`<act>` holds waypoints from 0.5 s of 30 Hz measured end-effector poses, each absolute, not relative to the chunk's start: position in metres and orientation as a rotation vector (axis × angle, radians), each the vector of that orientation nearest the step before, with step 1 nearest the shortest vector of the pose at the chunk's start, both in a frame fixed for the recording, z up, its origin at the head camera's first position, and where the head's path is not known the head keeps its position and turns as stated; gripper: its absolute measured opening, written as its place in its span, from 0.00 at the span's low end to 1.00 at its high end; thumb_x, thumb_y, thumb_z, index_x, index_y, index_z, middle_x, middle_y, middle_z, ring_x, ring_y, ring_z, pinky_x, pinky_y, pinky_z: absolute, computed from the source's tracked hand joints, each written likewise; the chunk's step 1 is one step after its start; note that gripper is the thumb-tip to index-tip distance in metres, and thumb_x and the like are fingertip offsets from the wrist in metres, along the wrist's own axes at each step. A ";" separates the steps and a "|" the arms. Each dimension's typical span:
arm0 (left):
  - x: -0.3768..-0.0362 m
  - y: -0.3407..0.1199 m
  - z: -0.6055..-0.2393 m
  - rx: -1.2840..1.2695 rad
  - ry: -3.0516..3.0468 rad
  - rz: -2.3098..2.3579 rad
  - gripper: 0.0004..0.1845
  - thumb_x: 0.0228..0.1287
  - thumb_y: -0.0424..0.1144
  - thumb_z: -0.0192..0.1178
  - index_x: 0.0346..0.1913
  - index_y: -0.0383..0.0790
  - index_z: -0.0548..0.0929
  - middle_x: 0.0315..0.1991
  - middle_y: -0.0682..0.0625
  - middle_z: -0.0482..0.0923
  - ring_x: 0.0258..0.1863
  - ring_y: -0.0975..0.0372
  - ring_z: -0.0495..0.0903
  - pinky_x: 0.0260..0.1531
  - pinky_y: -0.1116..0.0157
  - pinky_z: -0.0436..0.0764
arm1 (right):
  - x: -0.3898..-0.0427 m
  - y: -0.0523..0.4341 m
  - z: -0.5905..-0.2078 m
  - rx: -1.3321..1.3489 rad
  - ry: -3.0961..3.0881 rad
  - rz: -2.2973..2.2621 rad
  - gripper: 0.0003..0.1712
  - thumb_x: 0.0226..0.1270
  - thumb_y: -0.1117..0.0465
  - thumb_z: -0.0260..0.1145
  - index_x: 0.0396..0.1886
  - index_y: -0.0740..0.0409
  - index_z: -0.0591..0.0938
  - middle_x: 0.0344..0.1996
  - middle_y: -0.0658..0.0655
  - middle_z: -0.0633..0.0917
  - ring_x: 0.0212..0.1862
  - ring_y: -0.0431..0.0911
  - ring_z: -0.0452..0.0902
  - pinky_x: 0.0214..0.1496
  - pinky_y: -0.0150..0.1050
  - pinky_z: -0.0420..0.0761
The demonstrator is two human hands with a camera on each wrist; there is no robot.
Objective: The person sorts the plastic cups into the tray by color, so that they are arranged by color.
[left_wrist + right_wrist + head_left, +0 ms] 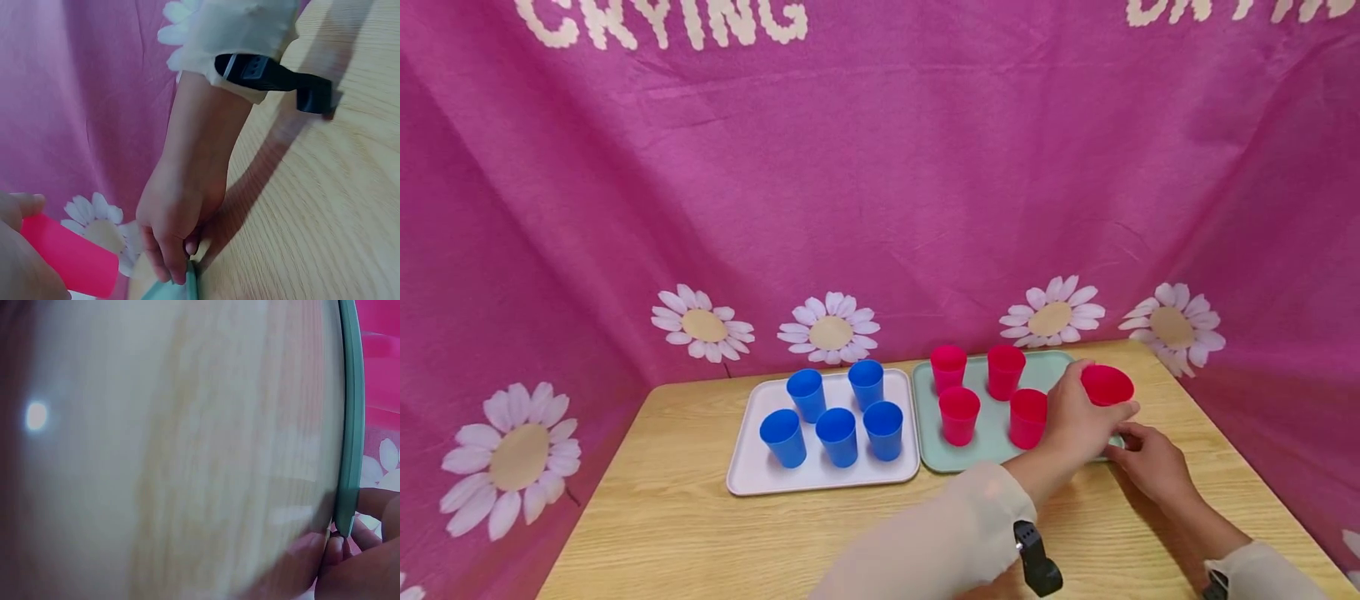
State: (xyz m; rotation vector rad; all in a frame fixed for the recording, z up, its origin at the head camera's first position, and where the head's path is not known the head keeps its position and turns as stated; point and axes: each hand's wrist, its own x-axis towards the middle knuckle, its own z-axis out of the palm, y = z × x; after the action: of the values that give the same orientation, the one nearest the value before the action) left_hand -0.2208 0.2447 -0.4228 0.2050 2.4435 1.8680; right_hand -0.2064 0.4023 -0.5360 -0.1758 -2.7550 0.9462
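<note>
I count five blue cups [837, 415] standing upright on the white tray [752, 475], two at the back and three in front. On the green tray [992, 454] beside it stand four red cups [985, 392], two behind and two in front, all upright with their mouths up. The red cup in my left hand [1107, 385] makes five red ones, so the two colours match in number. There are two trays, lying side by side with their edges nearly touching, on the wooden table [700, 533].

My left hand [1078, 421] reaches across over the right end of the green tray. Its fingers and thumb are curled round the side of that fifth red cup and grip it. The cup is tilted: its long axis leans away from upright, with the open mouth turned up and toward me, so I see into its round opening in the head view. In the left wrist view it shows as a red wall [69, 256] slanting down to the right.

My right hand [1153, 467] lies on the table at the near right corner of the green tray. Its fingertips [178, 265] are bent down and pinch the tray's thin green rim [349, 456], the thumb beneath the edge.
</note>
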 end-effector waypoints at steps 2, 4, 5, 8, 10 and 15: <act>-0.224 0.252 -0.426 0.154 2.459 1.880 0.34 0.50 0.41 0.81 0.61 0.56 0.77 0.48 0.64 0.78 0.49 0.71 0.74 0.42 0.69 0.84 | -0.207 0.402 -0.537 -0.180 -2.755 0.944 0.25 0.64 0.62 0.74 0.55 0.75 0.81 0.42 0.73 0.85 0.41 0.61 0.80 0.43 0.53 0.78; -0.227 0.258 -0.429 0.106 2.468 1.904 0.34 0.50 0.40 0.81 0.60 0.56 0.77 0.48 0.63 0.77 0.49 0.70 0.75 0.42 0.68 0.84 | -0.207 0.402 -0.538 -0.190 -2.757 0.944 0.26 0.64 0.61 0.74 0.55 0.74 0.81 0.45 0.75 0.85 0.44 0.64 0.81 0.46 0.57 0.79; -0.229 0.261 -0.431 0.082 2.475 1.918 0.34 0.50 0.40 0.81 0.59 0.55 0.77 0.47 0.63 0.77 0.49 0.69 0.75 0.42 0.67 0.84 | -0.207 0.403 -0.539 -0.196 -2.762 0.952 0.26 0.64 0.60 0.74 0.56 0.74 0.80 0.47 0.76 0.84 0.46 0.66 0.81 0.48 0.59 0.78; -0.234 0.268 -0.437 0.019 2.493 1.932 0.34 0.49 0.38 0.81 0.58 0.54 0.75 0.48 0.60 0.77 0.50 0.67 0.76 0.45 0.66 0.84 | -0.207 0.402 -0.538 -0.212 -2.784 0.986 0.28 0.66 0.59 0.73 0.58 0.75 0.79 0.51 0.79 0.82 0.52 0.71 0.79 0.54 0.65 0.76; -0.236 0.271 -0.442 -0.018 2.500 1.924 0.34 0.49 0.38 0.81 0.58 0.54 0.74 0.49 0.58 0.77 0.51 0.65 0.77 0.47 0.65 0.84 | -0.207 0.402 -0.537 -0.224 -2.800 0.996 0.29 0.67 0.58 0.73 0.59 0.75 0.78 0.53 0.79 0.81 0.54 0.72 0.78 0.56 0.66 0.75; -0.243 0.278 -0.449 -0.084 2.529 1.913 0.36 0.49 0.37 0.81 0.59 0.54 0.71 0.52 0.55 0.76 0.54 0.61 0.77 0.49 0.62 0.85 | -0.207 0.401 -0.535 -0.238 -2.809 0.998 0.30 0.68 0.57 0.73 0.60 0.75 0.78 0.55 0.79 0.80 0.56 0.73 0.77 0.56 0.66 0.74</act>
State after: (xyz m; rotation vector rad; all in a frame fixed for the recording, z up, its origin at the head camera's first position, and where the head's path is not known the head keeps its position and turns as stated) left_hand -0.2429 0.2777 -0.4493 -0.0836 2.5291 1.9128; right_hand -0.2067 0.4012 -0.5354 -0.2380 -2.8085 0.9984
